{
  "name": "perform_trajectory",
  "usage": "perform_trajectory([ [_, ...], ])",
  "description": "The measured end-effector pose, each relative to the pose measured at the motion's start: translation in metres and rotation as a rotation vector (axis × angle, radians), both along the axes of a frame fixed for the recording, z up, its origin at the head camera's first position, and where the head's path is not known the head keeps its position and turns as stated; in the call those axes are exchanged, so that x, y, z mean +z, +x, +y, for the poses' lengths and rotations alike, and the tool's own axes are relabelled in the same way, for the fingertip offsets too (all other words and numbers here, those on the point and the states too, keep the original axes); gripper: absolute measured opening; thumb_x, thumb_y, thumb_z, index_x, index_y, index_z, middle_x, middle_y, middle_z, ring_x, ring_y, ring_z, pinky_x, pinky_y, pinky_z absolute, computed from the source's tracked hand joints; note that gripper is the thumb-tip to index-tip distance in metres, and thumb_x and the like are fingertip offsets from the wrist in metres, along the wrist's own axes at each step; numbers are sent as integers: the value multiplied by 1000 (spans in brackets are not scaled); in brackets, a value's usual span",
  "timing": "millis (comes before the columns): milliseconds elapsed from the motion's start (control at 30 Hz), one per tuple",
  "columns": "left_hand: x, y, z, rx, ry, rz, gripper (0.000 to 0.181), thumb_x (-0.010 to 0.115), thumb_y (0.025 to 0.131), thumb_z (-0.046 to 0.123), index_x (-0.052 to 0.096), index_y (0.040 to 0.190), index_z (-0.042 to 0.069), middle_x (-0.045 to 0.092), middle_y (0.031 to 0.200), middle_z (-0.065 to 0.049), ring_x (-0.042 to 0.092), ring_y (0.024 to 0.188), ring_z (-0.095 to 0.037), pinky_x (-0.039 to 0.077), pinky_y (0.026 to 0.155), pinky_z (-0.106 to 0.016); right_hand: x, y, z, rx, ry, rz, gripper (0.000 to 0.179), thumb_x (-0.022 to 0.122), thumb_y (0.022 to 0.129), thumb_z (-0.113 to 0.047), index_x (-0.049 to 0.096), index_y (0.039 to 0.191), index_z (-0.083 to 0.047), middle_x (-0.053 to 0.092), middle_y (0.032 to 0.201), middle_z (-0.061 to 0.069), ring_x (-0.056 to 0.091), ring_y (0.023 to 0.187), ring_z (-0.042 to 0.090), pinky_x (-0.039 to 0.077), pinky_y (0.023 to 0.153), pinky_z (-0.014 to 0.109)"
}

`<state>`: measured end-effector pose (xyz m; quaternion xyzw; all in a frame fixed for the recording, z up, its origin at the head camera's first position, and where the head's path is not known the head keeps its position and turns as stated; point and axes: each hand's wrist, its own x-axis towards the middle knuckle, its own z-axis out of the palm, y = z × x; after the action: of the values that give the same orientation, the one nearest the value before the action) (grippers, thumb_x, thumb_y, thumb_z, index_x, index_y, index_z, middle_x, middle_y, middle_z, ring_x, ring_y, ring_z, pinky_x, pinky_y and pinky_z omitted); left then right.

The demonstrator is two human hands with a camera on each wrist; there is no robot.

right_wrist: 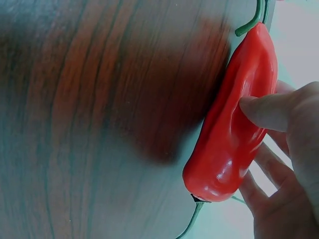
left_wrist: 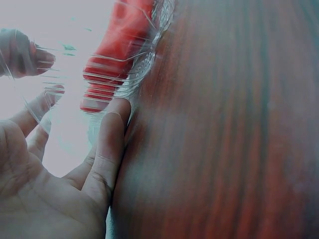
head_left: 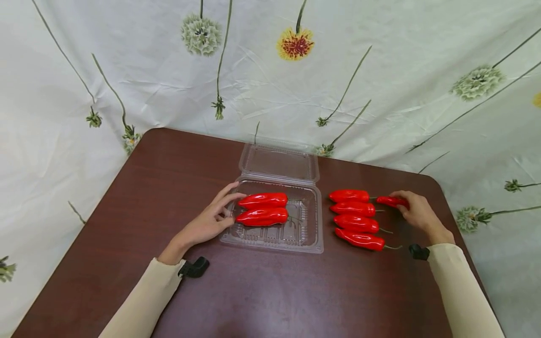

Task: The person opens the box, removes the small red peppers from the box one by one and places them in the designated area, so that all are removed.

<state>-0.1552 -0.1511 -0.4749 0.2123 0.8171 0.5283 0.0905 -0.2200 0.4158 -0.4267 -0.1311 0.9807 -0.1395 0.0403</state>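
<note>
My right hand (head_left: 420, 213) pinches a red chili pepper (right_wrist: 234, 124) between thumb and fingers at the table's right side. In the right wrist view its green stem hangs from the broad end. Left of that hand lies a column of several red peppers (head_left: 356, 223), stems pointing right. My left hand (head_left: 204, 226) rests at the left side of a clear plastic clamshell box (head_left: 313, 220), fingers spread and touching its wall. Inside the box, two red peppers (head_left: 263, 200) lie side by side, tips toward the left hand.
The box's clear lid (head_left: 279, 162) is folded back toward the far table edge. A dark brown wooden table (head_left: 270, 291) bears everything. Behind it hangs a white cloth (head_left: 253, 70) printed with flowers. A black strap device (head_left: 194, 267) sits at the left wrist.
</note>
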Motion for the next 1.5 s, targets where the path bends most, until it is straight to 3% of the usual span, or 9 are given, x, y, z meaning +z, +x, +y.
perform_trajectory([
  [233,-3,-1,-1,-5,10,7,67,55,87,-6,45,149,17,10,168,0,55,92,-21,53,73,-27,-2,2,1,38,-8,39,35,63,88,9,60,122,5,54,128,34,51,115,53,41,95,68],
  [567,0,-1,0,-5,9,2,64,54,87,-7,46,147,15,10,167,-1,55,84,-20,51,71,-26,11,2,-14,101,1,75,36,67,87,7,61,122,4,59,124,30,50,115,50,38,97,68],
  [1133,-2,-1,-1,-5,5,4,64,55,88,-6,46,147,15,11,167,0,54,85,-20,51,72,-25,32,9,-86,220,-73,132,35,66,91,0,63,126,-5,60,130,18,52,121,39,46,94,59],
  [1500,-1,-1,-1,-3,14,8,63,55,88,-4,47,147,16,11,167,0,55,83,-18,50,71,-26,42,21,-132,324,-257,128,40,71,90,-4,62,129,-8,61,131,11,56,123,32,47,99,55],
])
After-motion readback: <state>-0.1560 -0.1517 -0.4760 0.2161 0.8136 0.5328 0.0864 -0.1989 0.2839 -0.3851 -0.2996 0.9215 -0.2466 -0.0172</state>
